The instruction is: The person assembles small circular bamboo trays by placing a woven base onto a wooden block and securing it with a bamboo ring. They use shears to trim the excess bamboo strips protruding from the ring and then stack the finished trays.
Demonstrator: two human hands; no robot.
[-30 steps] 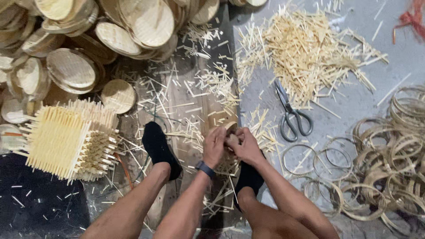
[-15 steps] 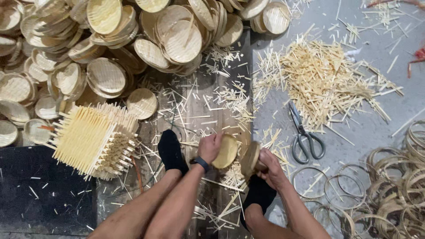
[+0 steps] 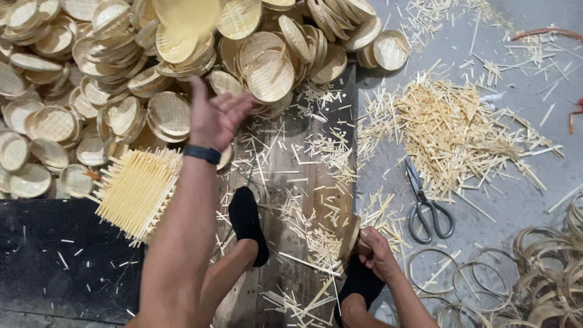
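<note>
— Biggest first?
— Heap of round woven trays (image 3: 182, 67) up top, empty, piled loose. One yellow tray (image 3: 185, 13) above, blurred.
— Underfoot?
— Grey floor (image 3: 522, 182), wooden plank (image 3: 285, 176), splinters (image 3: 449, 127), scissors (image 3: 425, 203).
— Hands?
— Left hand (image 3: 215, 115) raised, fingers spread, empty. Right hand (image 3: 376, 252) gripping small round tray (image 3: 349, 240), edge-on, hard to read.

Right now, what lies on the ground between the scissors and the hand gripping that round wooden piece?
In the head view, only scattered bamboo splinters lie between the scissors and the right hand.
</note>
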